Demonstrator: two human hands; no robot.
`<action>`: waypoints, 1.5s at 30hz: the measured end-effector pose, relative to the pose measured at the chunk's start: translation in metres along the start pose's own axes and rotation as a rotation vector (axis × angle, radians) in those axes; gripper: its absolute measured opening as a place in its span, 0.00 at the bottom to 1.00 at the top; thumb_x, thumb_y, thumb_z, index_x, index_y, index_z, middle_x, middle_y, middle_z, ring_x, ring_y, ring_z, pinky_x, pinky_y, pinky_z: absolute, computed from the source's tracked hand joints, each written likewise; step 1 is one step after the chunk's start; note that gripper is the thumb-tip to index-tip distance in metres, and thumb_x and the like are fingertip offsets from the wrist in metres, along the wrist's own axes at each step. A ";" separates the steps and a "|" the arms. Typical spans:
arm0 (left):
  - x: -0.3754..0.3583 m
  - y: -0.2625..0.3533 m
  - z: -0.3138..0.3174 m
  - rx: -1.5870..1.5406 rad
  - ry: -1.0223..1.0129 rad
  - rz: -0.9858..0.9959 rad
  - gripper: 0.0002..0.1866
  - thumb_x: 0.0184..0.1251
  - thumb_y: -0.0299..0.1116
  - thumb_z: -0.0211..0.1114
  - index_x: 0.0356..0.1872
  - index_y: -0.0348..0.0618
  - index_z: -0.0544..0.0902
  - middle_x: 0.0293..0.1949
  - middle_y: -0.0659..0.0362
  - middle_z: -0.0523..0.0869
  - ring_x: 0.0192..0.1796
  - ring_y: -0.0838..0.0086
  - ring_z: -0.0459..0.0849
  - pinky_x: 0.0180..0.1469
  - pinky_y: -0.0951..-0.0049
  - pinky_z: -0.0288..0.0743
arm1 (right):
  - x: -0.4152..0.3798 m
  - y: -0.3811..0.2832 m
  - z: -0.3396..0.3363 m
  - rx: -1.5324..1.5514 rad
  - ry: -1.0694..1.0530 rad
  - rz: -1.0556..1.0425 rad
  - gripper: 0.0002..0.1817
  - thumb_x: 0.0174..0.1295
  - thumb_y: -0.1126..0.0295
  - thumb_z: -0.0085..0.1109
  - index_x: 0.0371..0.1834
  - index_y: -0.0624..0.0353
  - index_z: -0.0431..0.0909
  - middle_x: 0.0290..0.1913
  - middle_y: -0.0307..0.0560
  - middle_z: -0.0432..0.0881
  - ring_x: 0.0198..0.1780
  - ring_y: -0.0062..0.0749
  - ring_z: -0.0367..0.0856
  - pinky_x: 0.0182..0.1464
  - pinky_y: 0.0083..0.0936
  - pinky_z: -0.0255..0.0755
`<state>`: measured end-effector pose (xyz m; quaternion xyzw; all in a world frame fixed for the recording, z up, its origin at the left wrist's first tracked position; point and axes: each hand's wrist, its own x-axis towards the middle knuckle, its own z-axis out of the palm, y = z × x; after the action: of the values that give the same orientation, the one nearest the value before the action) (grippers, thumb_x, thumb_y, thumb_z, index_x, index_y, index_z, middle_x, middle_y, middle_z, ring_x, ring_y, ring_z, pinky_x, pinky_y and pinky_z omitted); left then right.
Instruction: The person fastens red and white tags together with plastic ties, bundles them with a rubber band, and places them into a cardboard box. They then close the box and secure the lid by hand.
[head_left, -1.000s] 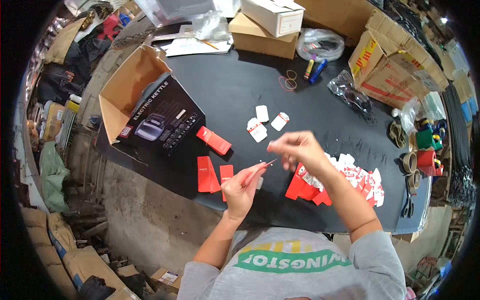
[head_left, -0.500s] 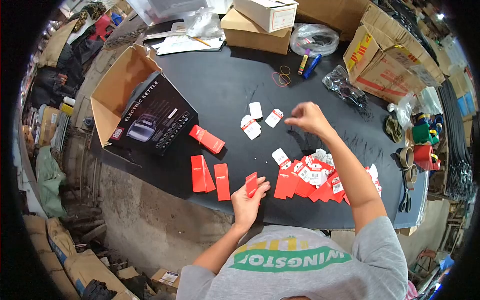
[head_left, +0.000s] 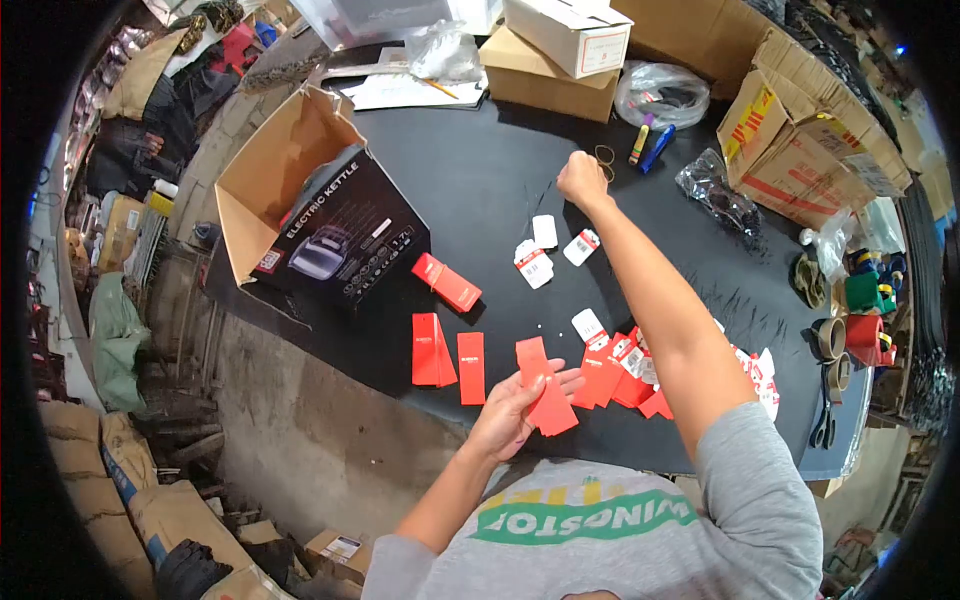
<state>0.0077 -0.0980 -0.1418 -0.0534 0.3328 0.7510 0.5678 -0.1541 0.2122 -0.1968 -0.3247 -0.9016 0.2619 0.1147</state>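
My left hand (head_left: 507,412) is closed around a small stack of red cards (head_left: 545,390), with the thumb across the top and the other fingers beneath. My right hand (head_left: 583,180) reaches to the far middle of the table, its fingers curled together beside a rubber band (head_left: 605,156). What is in those fingers is hidden. A banded bundle of red cards (head_left: 447,282) and two loose piles lie left of my left hand. White barcode tags (head_left: 534,264) sit mid-table. To the right spread more red cards (head_left: 600,375) with tags, partly behind my right forearm.
An open electric kettle box (head_left: 350,235) stands at the left of the black table (head_left: 470,170). Cartons (head_left: 550,85), markers (head_left: 655,150) and clear plastic bags are at the back. Scissors (head_left: 824,420) and tape rolls (head_left: 832,340) lie along the right edge.
My right hand has moved away from me, from beside the tags to the rubber bands, and now covers part of them. My left hand has turned the red cards so their faces show. The view has shifted.
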 end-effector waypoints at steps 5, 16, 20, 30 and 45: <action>0.008 -0.002 -0.003 0.047 0.081 0.013 0.17 0.72 0.32 0.56 0.56 0.32 0.71 0.54 0.41 0.79 0.57 0.57 0.80 0.58 0.61 0.79 | -0.012 0.009 0.003 -0.015 0.019 -0.073 0.08 0.50 0.75 0.60 0.31 0.69 0.82 0.40 0.71 0.81 0.45 0.62 0.81 0.48 0.44 0.77; 0.021 0.009 -0.008 0.255 0.198 0.390 0.10 0.64 0.29 0.66 0.43 0.37 0.81 0.40 0.51 0.87 0.42 0.68 0.87 0.47 0.67 0.82 | -0.098 -0.039 -0.121 0.907 -0.210 -0.221 0.07 0.60 0.80 0.56 0.41 0.64 0.77 0.28 0.41 0.80 0.24 0.17 0.79 0.24 0.14 0.70; 0.027 0.020 -0.009 0.434 0.468 0.677 0.10 0.56 0.23 0.72 0.39 0.36 0.84 0.36 0.61 0.87 0.35 0.84 0.82 0.41 0.78 0.77 | -0.166 -0.071 -0.145 1.061 -0.510 -0.211 0.15 0.60 0.81 0.58 0.50 0.63 0.72 0.29 0.41 0.80 0.24 0.18 0.79 0.25 0.14 0.73; 0.018 0.031 0.006 0.702 0.443 1.091 0.07 0.58 0.14 0.65 0.38 0.30 0.84 0.36 0.58 0.87 0.39 0.79 0.83 0.46 0.75 0.80 | -0.223 -0.074 -0.104 1.112 -0.587 -0.104 0.08 0.63 0.81 0.55 0.45 0.66 0.76 0.32 0.44 0.83 0.28 0.19 0.82 0.29 0.18 0.77; 0.019 0.058 0.018 1.473 0.320 1.547 0.09 0.49 0.19 0.68 0.34 0.37 0.86 0.38 0.52 0.88 0.44 0.63 0.88 0.49 0.66 0.82 | -0.205 -0.058 -0.131 1.164 -0.773 0.078 0.09 0.61 0.72 0.64 0.38 0.67 0.82 0.30 0.44 0.84 0.30 0.23 0.84 0.33 0.19 0.80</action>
<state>-0.0450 -0.0799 -0.1111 0.4286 0.7165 0.5053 -0.2181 0.0218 0.0944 -0.0629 -0.1261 -0.5784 0.8030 -0.0682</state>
